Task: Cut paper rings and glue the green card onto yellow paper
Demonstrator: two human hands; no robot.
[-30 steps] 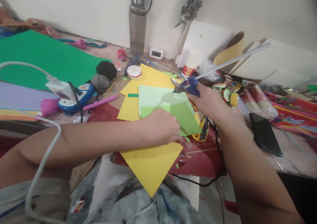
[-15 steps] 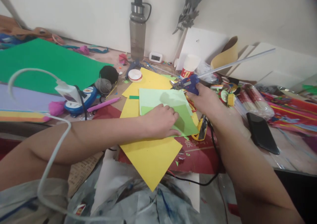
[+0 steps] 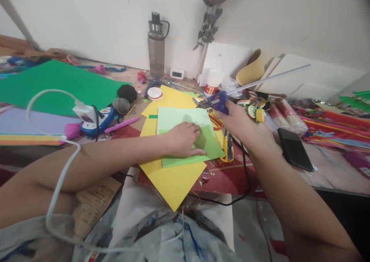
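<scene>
The left hand (image 3: 185, 138) lies palm down on the green paper (image 3: 212, 144), fingers loosely spread, gripping nothing. The right hand (image 3: 235, 119) is wrapped around the glue gun (image 3: 218, 102), its nozzle pointing left at the paper's far right corner; whether it touches cannot be told.

The green paper sits mid-bench, over the yellow paper (image 3: 176, 185). Only the flat palm seems to hold it, so a light press or a lifted palm could let it slide or skew. The yellow paper's near corner juts past the bench (image 3: 332, 175) edge, where the person's body could knock it and shift everything above.

If the gun is hot, which the picture does not show, a stray drip could mark the paper, and a swing left would bring the nozzle toward the left fingers.

The long glue stick (image 3: 268, 78) juts far to the right from the gun; turning the gun could sweep it into the cup (image 3: 214, 80). The black cord (image 3: 245, 173) loops near the right forearm and could snag the cutter (image 3: 228, 150), which lies just beside the paper's right corner. Reaching there carelessly might meet its blade, if that is out.
</scene>
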